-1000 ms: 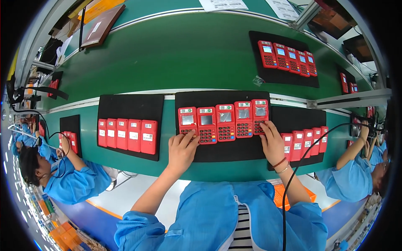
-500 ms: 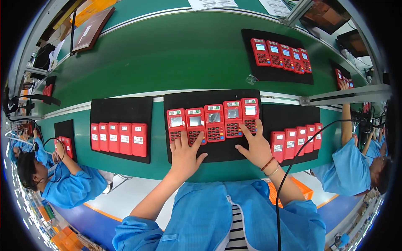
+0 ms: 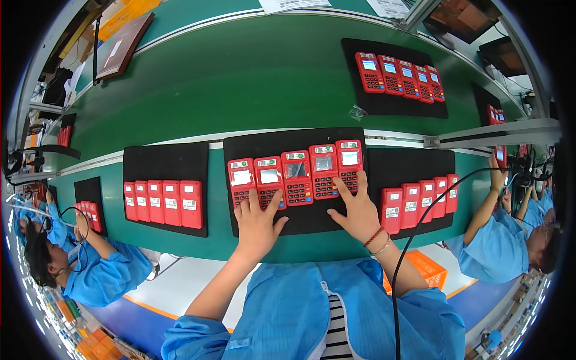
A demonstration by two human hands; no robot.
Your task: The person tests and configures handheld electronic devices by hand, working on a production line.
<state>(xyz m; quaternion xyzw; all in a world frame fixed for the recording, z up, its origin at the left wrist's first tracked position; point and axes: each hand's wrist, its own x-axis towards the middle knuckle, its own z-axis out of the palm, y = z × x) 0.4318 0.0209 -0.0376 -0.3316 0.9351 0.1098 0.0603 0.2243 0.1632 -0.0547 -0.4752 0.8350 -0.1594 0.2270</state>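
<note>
A row of several red card payment terminals lies face up on a black mat [image 3: 258, 141] in front of me. My left hand [image 3: 258, 228] has its fingers spread over the keypads of the leftmost terminal [image 3: 241, 176] and the one beside it [image 3: 269, 174]. Fingertips of my right hand [image 3: 358, 211], also spread, rest at the keys of the rightmost terminal [image 3: 349, 158] and its neighbour [image 3: 324, 162]. Between the hands, the middle terminal [image 3: 296, 170] is untouched, its screen dark grey. The rightmost and leftmost screens glow white. Neither hand grips anything.
Face-down terminals lie on black mats at left [image 3: 172, 204] and right [image 3: 410, 206]. Lit terminals [image 3: 390, 69] stand in a row across the bench's metal rail [image 3: 396, 135]. A black cable [image 3: 414, 240] hangs beside my right arm. Co-workers in blue sit at both sides [image 3: 105, 270].
The view has shifted slightly; my hands stay at the same terminals. The leftmost screen looks whiter. At right, a co-worker's hand has drawn back from the far mat and now holds up a terminal.
</note>
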